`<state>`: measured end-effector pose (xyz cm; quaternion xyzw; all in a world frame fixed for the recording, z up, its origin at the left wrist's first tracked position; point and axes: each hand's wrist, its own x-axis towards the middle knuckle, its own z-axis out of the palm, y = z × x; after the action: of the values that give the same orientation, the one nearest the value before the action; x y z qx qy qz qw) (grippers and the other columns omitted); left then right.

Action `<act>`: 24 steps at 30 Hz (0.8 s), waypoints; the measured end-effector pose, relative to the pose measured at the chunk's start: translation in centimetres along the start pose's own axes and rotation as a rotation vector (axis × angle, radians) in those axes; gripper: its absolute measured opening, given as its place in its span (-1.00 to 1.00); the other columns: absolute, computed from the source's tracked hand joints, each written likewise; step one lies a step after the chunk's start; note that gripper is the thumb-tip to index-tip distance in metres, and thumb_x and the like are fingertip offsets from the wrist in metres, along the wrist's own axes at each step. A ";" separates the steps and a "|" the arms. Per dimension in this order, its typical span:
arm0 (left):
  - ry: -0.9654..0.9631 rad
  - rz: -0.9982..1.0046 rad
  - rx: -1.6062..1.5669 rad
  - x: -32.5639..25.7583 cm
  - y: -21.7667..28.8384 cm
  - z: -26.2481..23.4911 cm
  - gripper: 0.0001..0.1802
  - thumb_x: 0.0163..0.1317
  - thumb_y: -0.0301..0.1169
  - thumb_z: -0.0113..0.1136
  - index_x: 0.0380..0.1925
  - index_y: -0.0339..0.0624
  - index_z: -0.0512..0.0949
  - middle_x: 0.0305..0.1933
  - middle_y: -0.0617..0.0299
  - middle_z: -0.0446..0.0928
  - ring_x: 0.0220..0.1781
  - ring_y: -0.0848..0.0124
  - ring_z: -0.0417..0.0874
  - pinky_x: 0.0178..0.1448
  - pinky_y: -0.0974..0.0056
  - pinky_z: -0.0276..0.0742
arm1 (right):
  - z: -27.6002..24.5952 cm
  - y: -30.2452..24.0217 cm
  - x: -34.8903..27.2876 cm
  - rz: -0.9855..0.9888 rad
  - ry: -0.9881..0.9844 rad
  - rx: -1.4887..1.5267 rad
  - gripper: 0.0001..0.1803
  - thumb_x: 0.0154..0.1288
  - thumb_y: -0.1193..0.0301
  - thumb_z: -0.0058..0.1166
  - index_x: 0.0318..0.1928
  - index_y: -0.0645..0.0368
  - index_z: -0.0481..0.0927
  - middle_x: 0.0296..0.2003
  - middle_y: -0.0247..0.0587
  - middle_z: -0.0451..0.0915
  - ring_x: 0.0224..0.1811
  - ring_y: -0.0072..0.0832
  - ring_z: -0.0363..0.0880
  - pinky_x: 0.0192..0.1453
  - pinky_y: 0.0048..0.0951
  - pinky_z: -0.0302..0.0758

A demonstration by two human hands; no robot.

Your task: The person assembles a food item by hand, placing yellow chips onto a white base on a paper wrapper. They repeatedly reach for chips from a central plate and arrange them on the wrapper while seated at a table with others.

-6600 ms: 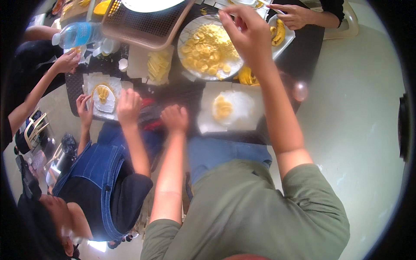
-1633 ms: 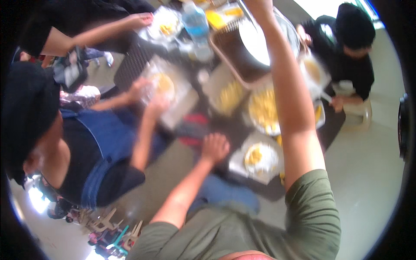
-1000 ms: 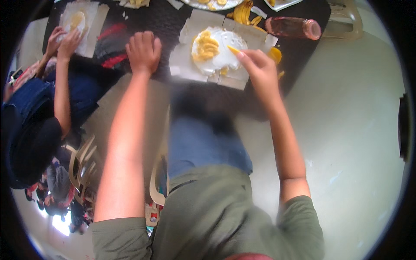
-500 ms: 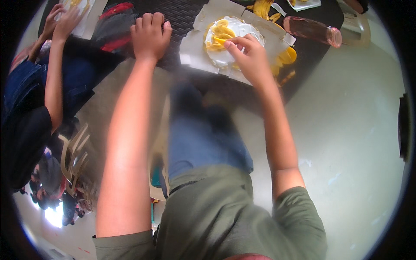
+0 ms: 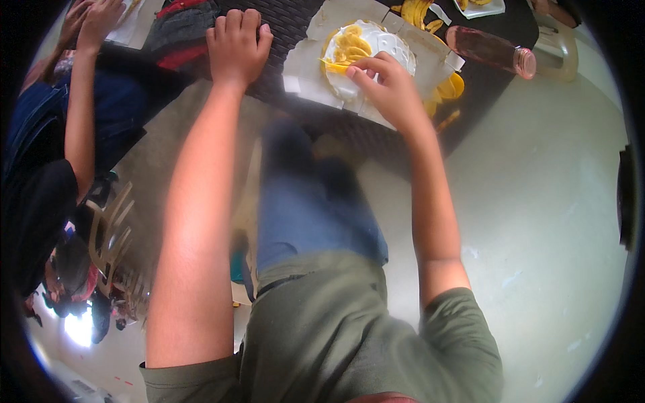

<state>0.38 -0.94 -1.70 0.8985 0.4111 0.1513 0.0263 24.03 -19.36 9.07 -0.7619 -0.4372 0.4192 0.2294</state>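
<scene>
A round cake (image 5: 334, 79) topped with white cream lies on an opened-out cardboard box (image 5: 300, 75) on the dark woven-pattern table. Overlapping yellow fruit slices (image 5: 352, 46) cover part of its left half. My right hand (image 5: 390, 84) hangs over the cake's near side, thumb and fingers pinching a thin yellow fruit slice (image 5: 334, 67). That slice's far end is close to the cream; whether it touches I cannot tell. My left hand (image 5: 238, 50) rests on the table left of the box, fingers curled and seemingly holding nothing.
Yellow peels (image 5: 415, 12) lie behind the cake, and more yellow pieces (image 5: 449, 87) sit at the box's right edge. A pinkish clear bottle (image 5: 487, 50) lies on its side at right. Another person's hands (image 5: 97, 23) work at left, beside a dark red-trimmed bag (image 5: 180, 33).
The right hand's slice has swung flatter, its far end now pointing left over the cream's near-left part. My left hand stays on the table. The whole view has shifted slightly.
</scene>
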 end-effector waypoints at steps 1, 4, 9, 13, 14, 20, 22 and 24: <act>0.001 0.001 0.000 0.0 0.0 0.0 -0.80 0.49 -0.12 0.20 -0.10 0.06 0.55 -0.08 0.24 0.53 0.05 0.12 0.58 0.13 -0.06 0.44 | 0.1 0.5 0.2 0.013 0.007 -0.010 -0.60 0.53 0.12 0.28 0.02 0.21 0.85 -0.19 -0.11 0.62 -0.18 -0.24 0.64 -0.03 -0.19 0.56; -0.004 0.000 -0.004 0.0 0.0 0.0 -0.80 0.49 -0.12 0.20 -0.11 0.06 0.55 -0.08 0.23 0.53 0.05 0.12 0.58 0.13 -0.07 0.44 | 0.1 1.5 0.4 0.007 0.010 -0.025 -0.60 0.54 0.12 0.28 0.02 0.22 0.84 -0.20 -0.09 0.63 -0.19 -0.21 0.64 -0.03 -0.18 0.56; 0.000 0.018 -0.001 0.1 -0.1 -0.2 -0.81 0.49 -0.12 0.19 -0.12 0.07 0.56 -0.08 0.23 0.54 0.04 0.11 0.58 0.12 -0.08 0.44 | -0.1 2.0 0.4 0.022 0.021 -0.051 -0.59 0.56 0.11 0.27 0.04 0.21 0.84 -0.20 -0.03 0.64 -0.16 -0.13 0.67 -0.02 -0.13 0.56; 0.014 0.047 0.017 0.2 0.0 -0.4 -0.80 0.49 -0.11 0.18 -0.11 0.07 0.56 -0.09 0.23 0.54 0.04 0.10 0.58 0.11 -0.09 0.44 | 0.1 3.0 0.7 0.045 0.037 -0.049 -0.58 0.56 0.07 0.26 0.03 0.19 0.84 -0.20 -0.02 0.65 -0.15 -0.09 0.68 -0.02 -0.11 0.56; 0.020 0.048 0.024 0.2 0.0 -0.4 -0.80 0.50 -0.11 0.18 -0.11 0.07 0.56 -0.09 0.23 0.54 0.04 0.10 0.58 0.11 -0.10 0.44 | 0.2 3.0 0.7 0.043 0.042 -0.073 -0.57 0.56 0.05 0.26 0.03 0.18 0.84 -0.21 -0.03 0.65 -0.16 -0.09 0.69 -0.02 -0.11 0.56; 0.027 0.053 -0.009 0.0 -0.3 -0.1 -0.78 0.51 -0.09 0.18 -0.09 0.07 0.56 -0.07 0.23 0.54 0.04 0.09 0.58 0.12 -0.10 0.44 | 0.2 2.7 0.5 0.080 0.099 -0.166 -0.57 0.52 0.00 0.27 -0.02 0.12 0.84 -0.21 -0.08 0.68 -0.17 -0.12 0.70 -0.07 -0.10 0.58; 0.012 0.050 0.008 0.0 -0.4 -0.2 -0.77 0.51 -0.08 0.18 -0.08 0.07 0.56 -0.06 0.23 0.54 0.05 0.09 0.58 0.13 -0.10 0.43 | 0.3 2.5 0.5 0.101 0.126 -0.190 -0.57 0.51 -0.01 0.28 -0.04 0.11 0.84 -0.20 -0.10 0.70 -0.18 -0.13 0.71 -0.08 -0.09 0.59; 0.003 0.048 0.018 -0.1 -0.4 -0.2 -0.77 0.51 -0.08 0.18 -0.08 0.07 0.56 -0.05 0.23 0.54 0.06 0.09 0.57 0.15 -0.10 0.43 | 0.2 2.5 0.5 0.108 0.127 -0.196 -0.57 0.51 -0.02 0.28 -0.06 0.11 0.84 -0.19 -0.11 0.70 -0.18 -0.13 0.71 -0.09 -0.09 0.59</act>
<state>0.00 -0.72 -1.63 0.9080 0.3910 0.1496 0.0142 25.22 -20.22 6.93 -0.8281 -0.4192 0.3370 0.1582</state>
